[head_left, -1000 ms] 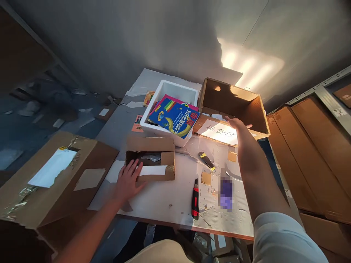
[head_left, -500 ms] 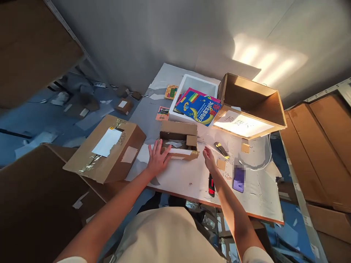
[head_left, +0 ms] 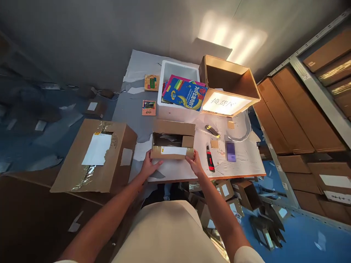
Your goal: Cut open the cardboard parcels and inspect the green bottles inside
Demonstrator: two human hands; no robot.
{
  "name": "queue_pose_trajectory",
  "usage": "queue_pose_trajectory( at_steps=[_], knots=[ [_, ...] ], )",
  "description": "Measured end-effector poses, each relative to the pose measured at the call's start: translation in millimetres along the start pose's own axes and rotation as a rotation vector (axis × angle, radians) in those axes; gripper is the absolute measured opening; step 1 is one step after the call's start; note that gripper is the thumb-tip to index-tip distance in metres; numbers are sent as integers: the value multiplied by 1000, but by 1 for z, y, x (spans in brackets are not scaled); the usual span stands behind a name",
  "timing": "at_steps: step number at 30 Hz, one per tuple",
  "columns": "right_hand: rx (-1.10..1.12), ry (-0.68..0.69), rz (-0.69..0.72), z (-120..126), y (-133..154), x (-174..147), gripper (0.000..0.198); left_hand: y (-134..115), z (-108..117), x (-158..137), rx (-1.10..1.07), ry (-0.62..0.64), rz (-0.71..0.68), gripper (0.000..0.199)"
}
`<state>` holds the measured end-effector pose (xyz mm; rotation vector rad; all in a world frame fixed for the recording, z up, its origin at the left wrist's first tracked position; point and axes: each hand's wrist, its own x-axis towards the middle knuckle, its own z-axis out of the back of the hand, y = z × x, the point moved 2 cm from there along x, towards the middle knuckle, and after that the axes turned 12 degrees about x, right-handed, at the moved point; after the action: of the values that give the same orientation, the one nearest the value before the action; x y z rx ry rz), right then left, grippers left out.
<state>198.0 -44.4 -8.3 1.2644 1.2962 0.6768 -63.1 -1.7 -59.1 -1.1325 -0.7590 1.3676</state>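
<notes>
A small open cardboard box stands at the table's front, its front flap bearing a white label. My left hand grips its left end, fingers around the corner and thumb pointing along the front. At the right front corner, my right hand holds the box between thumb and fingers. Scraps of paper lie inside it. To the right are a red-and-black box cutter and a yellow-and-black box cutter.
Behind stands a white foam box with books, beside a large open carton. A taped carton is at left. A phone and two small booklets lie on the table. Shelves with cartons stand right.
My left hand has moved from the box's front edge to its left end. My right hand has come onto the right corner. The label side now faces me more, and the view has shifted.
</notes>
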Motion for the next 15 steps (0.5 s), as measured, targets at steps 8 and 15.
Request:
queue_pose_trajectory(
  at_steps=[8, 15],
  knots=[
    [112, 24, 11, 15, -14, -47, 85, 7, -3, -27, 163, 34, -107, 80],
    [76, -27, 53, 44, -8, -61, 85, -26, -15, -28, 314, 0, -192, 84]
  ],
)
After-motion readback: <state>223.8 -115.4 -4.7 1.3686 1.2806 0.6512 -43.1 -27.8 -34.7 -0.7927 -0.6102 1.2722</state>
